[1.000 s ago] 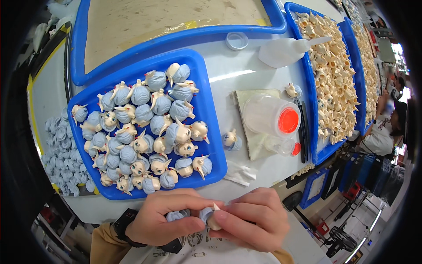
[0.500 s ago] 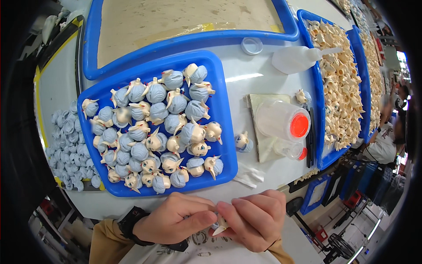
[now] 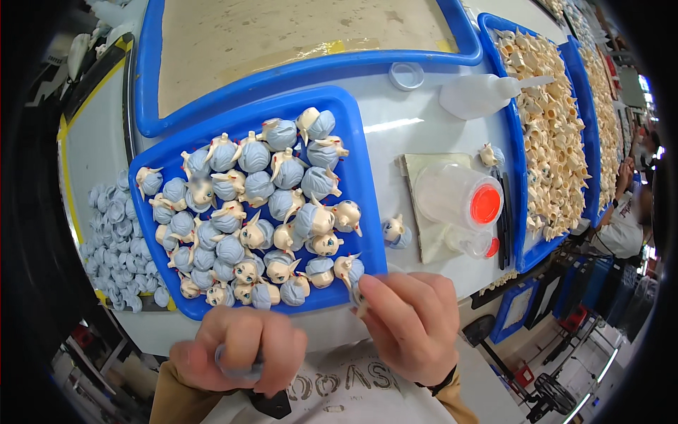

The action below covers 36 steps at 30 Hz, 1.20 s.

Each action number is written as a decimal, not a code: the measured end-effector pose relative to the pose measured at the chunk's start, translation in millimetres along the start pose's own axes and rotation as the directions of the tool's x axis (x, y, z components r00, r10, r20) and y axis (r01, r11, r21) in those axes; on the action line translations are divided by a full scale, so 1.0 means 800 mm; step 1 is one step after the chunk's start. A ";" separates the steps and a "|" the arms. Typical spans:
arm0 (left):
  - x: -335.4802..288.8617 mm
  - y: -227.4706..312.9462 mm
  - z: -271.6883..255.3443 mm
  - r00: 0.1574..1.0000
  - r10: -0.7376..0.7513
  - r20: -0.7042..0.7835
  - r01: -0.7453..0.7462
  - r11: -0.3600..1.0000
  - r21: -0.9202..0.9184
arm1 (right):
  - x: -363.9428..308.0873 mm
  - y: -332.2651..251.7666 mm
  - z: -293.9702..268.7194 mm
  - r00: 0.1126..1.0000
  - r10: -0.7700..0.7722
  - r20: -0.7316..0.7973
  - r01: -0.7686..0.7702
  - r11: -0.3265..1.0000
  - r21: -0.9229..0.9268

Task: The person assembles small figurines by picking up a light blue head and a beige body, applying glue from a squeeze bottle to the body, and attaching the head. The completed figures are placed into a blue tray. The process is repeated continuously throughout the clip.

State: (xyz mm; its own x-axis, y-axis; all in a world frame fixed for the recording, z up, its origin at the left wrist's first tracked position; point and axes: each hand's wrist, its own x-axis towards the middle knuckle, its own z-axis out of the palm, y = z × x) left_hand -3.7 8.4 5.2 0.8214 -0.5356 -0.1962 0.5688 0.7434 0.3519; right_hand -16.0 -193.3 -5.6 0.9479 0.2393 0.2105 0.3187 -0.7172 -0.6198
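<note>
My left hand (image 3: 244, 346) is closed in front of the near edge of the blue tray (image 3: 371, 212). A rounded grey-blue hair piece (image 3: 239, 366) shows between its fingers, smeared by motion. To the right, my right hand (image 3: 413, 325) pinches a small doll head (image 3: 360, 305), with bits of grey-blue and cream showing past the fingertips. That head is close to the tray's near right corner; most of it is hidden by my fingers. Inside the tray lie several doll heads (image 3: 247, 272) with pointed ears and grey-blue hair.
Loose grey-blue hair pieces (image 3: 120, 247) are heaped at left. Right of the tray are a lone head (image 3: 397, 232), a clear jar (image 3: 445, 194) with a red disc and a white squeeze bottle (image 3: 473, 97). A bin of cream parts (image 3: 551, 141) stands farther right.
My hands have come apart. The left has moved left and now grips a hair piece. The right has risen slightly toward the tray's corner, keeping hold of the doll head.
</note>
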 end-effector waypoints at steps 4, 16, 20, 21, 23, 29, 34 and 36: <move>0.018 0.005 0.022 0.962 -0.148 -0.228 0.123 0.985 -0.121 | 0.003 0.002 0.004 1.000 -0.008 -0.001 0.008 0.999 -0.032; 0.019 0.003 0.011 0.786 -0.594 0.174 0.406 0.707 0.579 | 0.005 -0.007 0.014 0.999 -0.008 0.043 0.008 1.000 0.006; 0.021 0.010 0.014 0.868 -0.496 0.031 0.356 0.665 0.657 | 0.003 0.000 0.015 0.998 -0.029 0.050 0.031 0.999 -0.026; 0.022 0.012 0.014 0.869 -0.494 -0.021 0.373 0.629 0.682 | 0.006 0.000 0.016 0.999 -0.022 0.044 0.024 0.999 -0.034; 0.020 0.009 0.014 0.917 -0.381 -0.119 0.342 0.597 0.725 | 0.013 -0.003 0.016 1.000 -0.007 0.029 0.008 0.999 -0.054; 0.015 -0.003 0.001 0.918 -0.191 -0.347 0.347 0.810 0.473 | 0.003 -0.003 -0.002 0.999 0.026 -0.045 -0.023 0.998 0.060; 0.013 -0.017 -0.001 0.959 -0.055 -0.279 0.118 0.970 0.214 | -0.032 0.049 -0.096 0.787 0.235 -0.570 -0.360 0.926 -0.116; 0.013 -0.022 0.000 0.975 -0.080 -0.206 0.110 0.985 0.135 | -0.040 0.101 -0.133 0.610 0.454 -0.649 -0.620 0.784 -0.034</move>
State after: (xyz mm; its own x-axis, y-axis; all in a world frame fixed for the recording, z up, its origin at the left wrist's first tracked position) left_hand -4.8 -10.3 -2.9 0.7642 -0.4997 -0.4078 0.6444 0.6190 0.4491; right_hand -20.5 -328.4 18.1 0.7215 -0.6046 0.3375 -0.3376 -0.7327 -0.5909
